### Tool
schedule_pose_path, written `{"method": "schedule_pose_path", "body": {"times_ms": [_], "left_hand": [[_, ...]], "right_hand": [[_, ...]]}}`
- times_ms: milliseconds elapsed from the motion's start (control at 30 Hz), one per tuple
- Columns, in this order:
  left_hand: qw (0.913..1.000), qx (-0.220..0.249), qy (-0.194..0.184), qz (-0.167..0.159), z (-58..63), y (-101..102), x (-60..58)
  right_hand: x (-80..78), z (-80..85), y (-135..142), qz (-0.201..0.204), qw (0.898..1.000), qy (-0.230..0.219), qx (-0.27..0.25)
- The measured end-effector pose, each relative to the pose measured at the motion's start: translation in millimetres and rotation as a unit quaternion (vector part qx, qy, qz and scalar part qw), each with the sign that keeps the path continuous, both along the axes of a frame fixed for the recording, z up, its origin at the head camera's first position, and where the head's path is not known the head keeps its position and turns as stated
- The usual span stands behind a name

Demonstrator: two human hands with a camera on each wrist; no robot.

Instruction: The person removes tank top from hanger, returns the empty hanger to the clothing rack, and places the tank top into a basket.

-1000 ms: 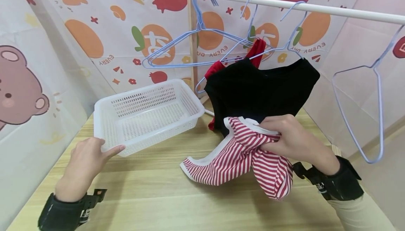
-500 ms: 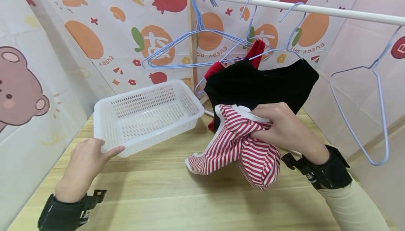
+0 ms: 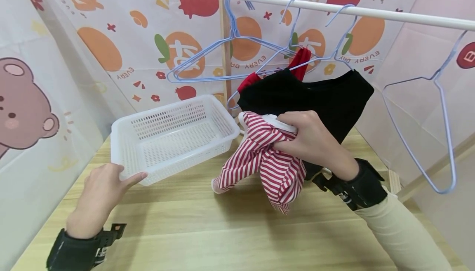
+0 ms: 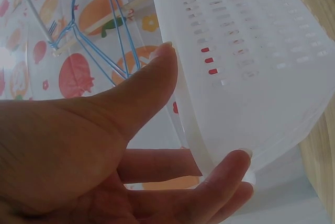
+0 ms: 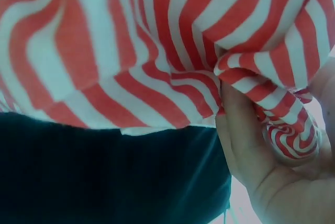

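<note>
My left hand grips the near left corner of a white plastic basket; in the left wrist view the thumb and fingers are on either side of its rim. The basket has slotted walls and nothing in it. My right hand pinches a red-and-white striped garment with white trim by its upper edge. The cloth is bunched and hangs over the table to the right of the basket. In the right wrist view, the striped folds cover part of the fingers.
Behind the right hand, a black sleeveless top hangs on a blue hanger, with a red garment behind it. Several bare blue hangers hang at the rail's left end, another hanger at far right. The white rail spans above the wooden table.
My right hand has moved left and a little up with the striped garment, bringing it closer to the basket. The left hand and the basket have stayed in place.
</note>
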State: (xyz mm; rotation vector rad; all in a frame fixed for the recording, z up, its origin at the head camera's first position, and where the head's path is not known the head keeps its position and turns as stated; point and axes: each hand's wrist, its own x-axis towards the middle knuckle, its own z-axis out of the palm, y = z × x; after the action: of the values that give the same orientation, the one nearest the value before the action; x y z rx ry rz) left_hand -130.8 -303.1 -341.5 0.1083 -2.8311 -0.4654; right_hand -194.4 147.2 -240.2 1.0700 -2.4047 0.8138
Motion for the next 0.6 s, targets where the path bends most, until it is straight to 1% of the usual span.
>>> {"method": "schedule_pose_path", "body": {"times_ms": [100, 333, 600], "left_hand": [[1.0000, 0.004, -0.003, -0.001, -1.0, 0, -0.2], [1.0000, 0.000, 0.008, -0.002, -1.6, 0, -0.3], [1.0000, 0.001, 0.008, -0.002, -2.1, -1, 0.1]], "right_hand": [[-2.2, -0.6, -6, 0.003, 1.000, -0.006, -0.007], [-3.7, 4.3, -18, 0.010, 1.000, -0.016, -0.014], [-1.9, 12.0, -28, 0.011, 1.000, -0.011, -0.013]]}}
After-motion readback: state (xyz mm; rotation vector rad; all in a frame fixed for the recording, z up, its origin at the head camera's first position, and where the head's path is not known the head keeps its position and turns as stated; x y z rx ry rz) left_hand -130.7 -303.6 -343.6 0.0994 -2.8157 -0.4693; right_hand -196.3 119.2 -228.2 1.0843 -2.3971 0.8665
